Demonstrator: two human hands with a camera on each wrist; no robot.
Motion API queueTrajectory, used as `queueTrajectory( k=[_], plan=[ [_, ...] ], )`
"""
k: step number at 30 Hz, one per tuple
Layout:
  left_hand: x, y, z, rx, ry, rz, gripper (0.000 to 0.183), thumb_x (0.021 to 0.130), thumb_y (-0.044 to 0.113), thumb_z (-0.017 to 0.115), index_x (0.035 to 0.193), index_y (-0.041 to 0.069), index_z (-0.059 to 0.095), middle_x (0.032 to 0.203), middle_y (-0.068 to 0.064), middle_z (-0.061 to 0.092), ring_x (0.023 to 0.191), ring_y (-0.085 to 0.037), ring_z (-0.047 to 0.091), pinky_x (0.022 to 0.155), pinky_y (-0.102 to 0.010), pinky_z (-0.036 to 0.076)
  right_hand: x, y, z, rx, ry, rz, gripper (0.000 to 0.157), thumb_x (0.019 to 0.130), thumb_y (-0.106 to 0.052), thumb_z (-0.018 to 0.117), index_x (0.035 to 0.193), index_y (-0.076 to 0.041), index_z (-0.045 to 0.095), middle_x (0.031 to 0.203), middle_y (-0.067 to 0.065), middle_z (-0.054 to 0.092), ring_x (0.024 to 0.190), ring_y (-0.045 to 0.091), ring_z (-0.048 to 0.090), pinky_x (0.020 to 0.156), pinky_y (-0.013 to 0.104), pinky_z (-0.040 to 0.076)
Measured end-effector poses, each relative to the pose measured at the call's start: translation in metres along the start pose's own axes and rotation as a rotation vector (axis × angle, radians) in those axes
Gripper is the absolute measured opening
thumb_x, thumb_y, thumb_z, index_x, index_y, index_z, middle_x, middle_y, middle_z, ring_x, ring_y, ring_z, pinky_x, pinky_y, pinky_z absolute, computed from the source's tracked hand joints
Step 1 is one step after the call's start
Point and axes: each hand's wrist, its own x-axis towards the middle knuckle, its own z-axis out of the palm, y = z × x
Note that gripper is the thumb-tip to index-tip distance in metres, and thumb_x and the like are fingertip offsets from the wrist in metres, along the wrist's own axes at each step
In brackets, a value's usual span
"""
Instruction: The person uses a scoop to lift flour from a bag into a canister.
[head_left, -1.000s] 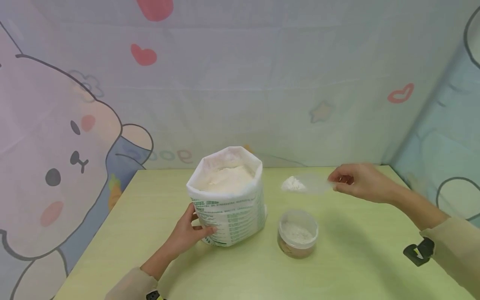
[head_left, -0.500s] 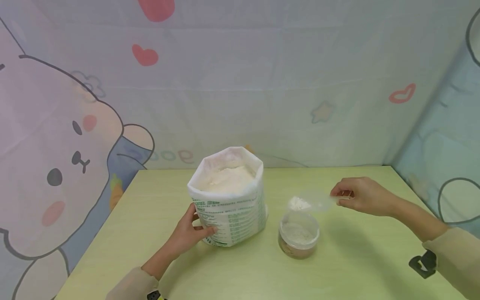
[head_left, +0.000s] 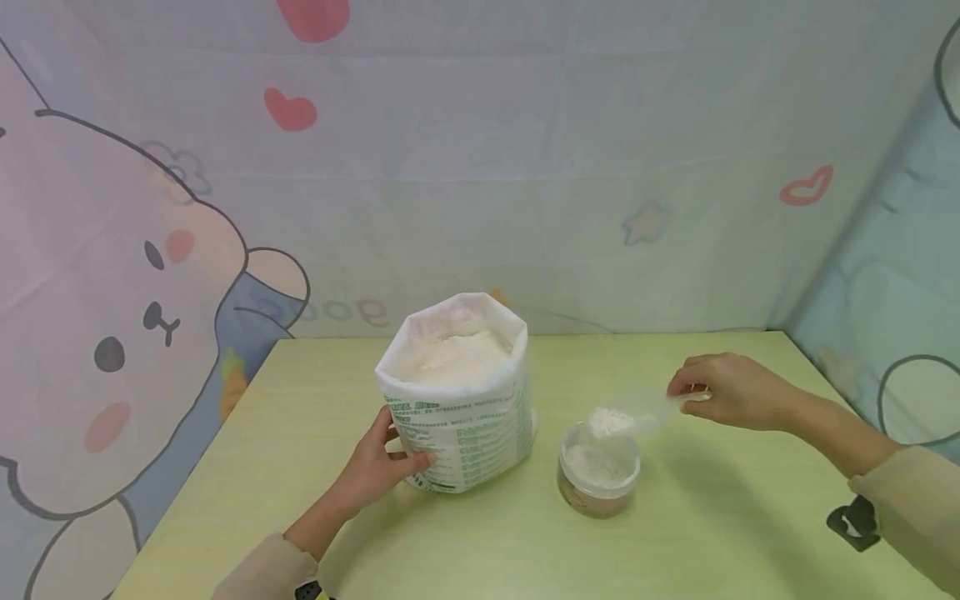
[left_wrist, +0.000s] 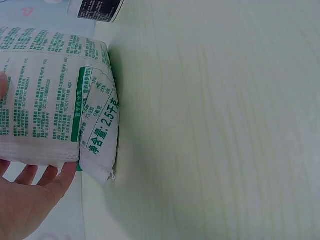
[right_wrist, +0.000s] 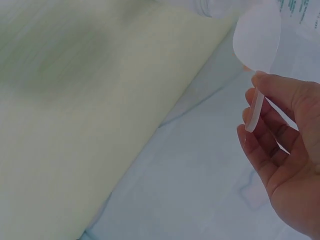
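Note:
An open white flour bag (head_left: 480, 437) with green print stands upright on the table, filled with white powder. My left hand (head_left: 375, 471) grips its left side, thumb on the printed front; in the left wrist view several fingertips press the bag's side. My right hand (head_left: 731, 396) pinches the handle of a translucent plastic scoop (head_left: 651, 417). A heap of flour (head_left: 611, 422) lies at the scoop's tip, which overlaps the far rim of a clear round jar (head_left: 596, 502). Some flour is inside that jar. The right wrist view shows the scoop's pale underside (right_wrist: 257, 42).
The pale green-yellow table (head_left: 480, 550) extends to a printed cloth backdrop (head_left: 480, 167) behind it. Another cloth (head_left: 907, 292) hangs along the right side. The jar stands a short way to the right of the bag.
My right hand has brought the loaded scoop nearer to me, from behind the jar to over its far rim, then slightly right. My left hand and the bag have stayed in place.

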Motion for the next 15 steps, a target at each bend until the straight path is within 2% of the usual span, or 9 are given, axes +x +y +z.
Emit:
queueTrajectory(
  k=[4,10,15],
  plan=[
    [-0.0002,0.0007,0.0006,-0.006,-0.004,0.006,0.073,0.076,0.018,0.077,0.132,0.031,0.032,0.127,-0.002,0.045,0.112,-0.03,0.051,0.084,-0.037,0.053,0.0019,-0.0014,-0.0023,-0.06,-0.026,-0.014,0.017,0.076,-0.01,0.073,0.089,-0.019,0.068,0.086,-0.011,0.061,0.076,0.009,0.062,0.064,0.025,0.052],
    [0.0003,-0.0006,0.0004,-0.004,-0.001,0.012,0.072,0.076,0.019,0.077,0.131,0.032,0.033,0.126,-0.001,0.045,0.114,-0.028,0.049,0.085,-0.037,0.053,0.0043,-0.0038,-0.005,-0.137,-0.007,-0.048,0.02,0.073,-0.008,0.075,0.087,-0.02,0.069,0.083,-0.012,0.06,0.075,0.01,0.061,0.062,0.024,0.051],
    [0.0001,-0.0006,0.0003,-0.009,0.0,-0.001,0.073,0.076,0.019,0.077,0.132,0.031,0.032,0.126,-0.002,0.046,0.111,-0.029,0.053,0.084,-0.037,0.053,0.0067,-0.0092,-0.0071,-0.201,-0.004,-0.067,0.021,0.07,-0.007,0.077,0.085,-0.019,0.069,0.082,-0.012,0.059,0.075,0.012,0.059,0.061,0.026,0.051]
  ],
)
